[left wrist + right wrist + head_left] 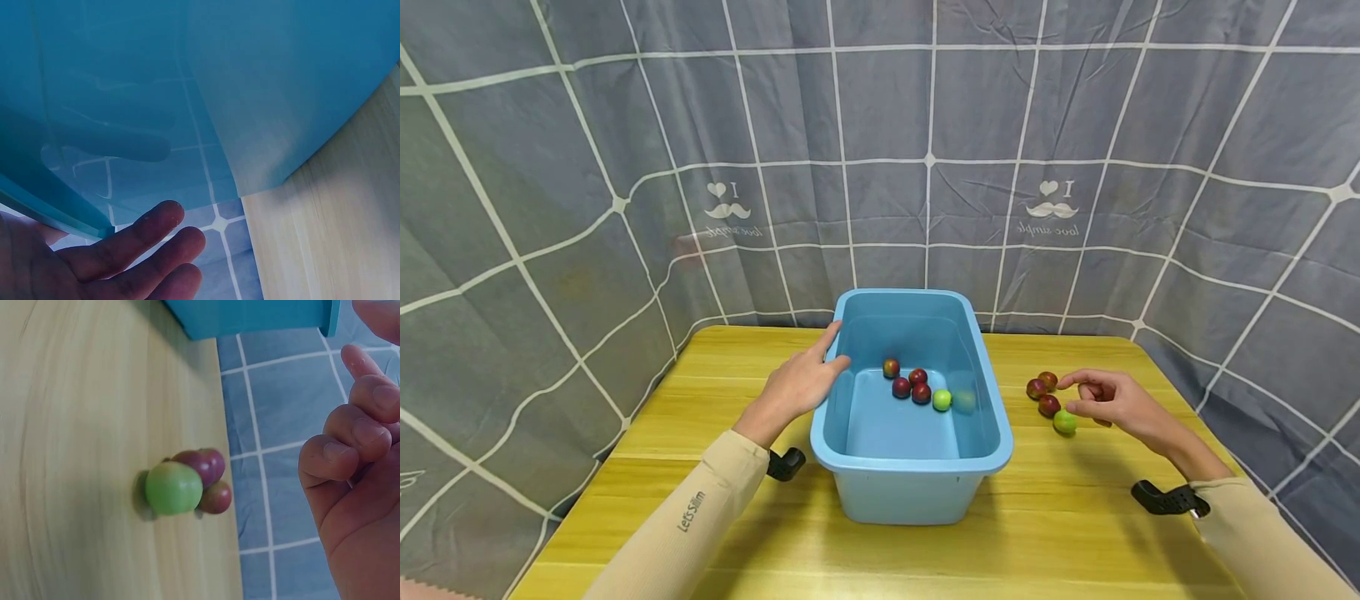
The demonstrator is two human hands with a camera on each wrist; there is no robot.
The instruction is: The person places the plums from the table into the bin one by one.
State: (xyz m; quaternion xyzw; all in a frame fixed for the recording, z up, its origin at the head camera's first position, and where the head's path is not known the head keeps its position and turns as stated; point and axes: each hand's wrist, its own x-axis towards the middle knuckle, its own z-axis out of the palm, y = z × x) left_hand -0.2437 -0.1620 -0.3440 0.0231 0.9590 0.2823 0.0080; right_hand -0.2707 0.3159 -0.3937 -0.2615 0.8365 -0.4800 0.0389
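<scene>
Thumb and forefinger of the right hand [1112,400] stand apart with nothing between them, the other fingers bent inward; the hand hovers just beside a green fruit [1064,422] and three dark red fruits [1049,406] bunched close together on the wooden table [880,558], right of the blue tub [912,463]. An off-centre pinch, I judge, could squirt one round fruit sideways, and since the bunch lies so close, a nudge to one might scatter its neighbours toward the far edge. On the tub's left rim rests the left hand [796,385], fingers mostly straight and clasping no fruit; how hard it bears down I cannot tell. Too firm a push there would probably slide or tip the tub and set its contents rolling. Inside, four dark red fruits [901,387] and one green one [942,400] lie on the floor toward the far end, the green rightmost, with bare floor nearer. Past the far edge hangs a gray checked curtain [887,108].
</scene>
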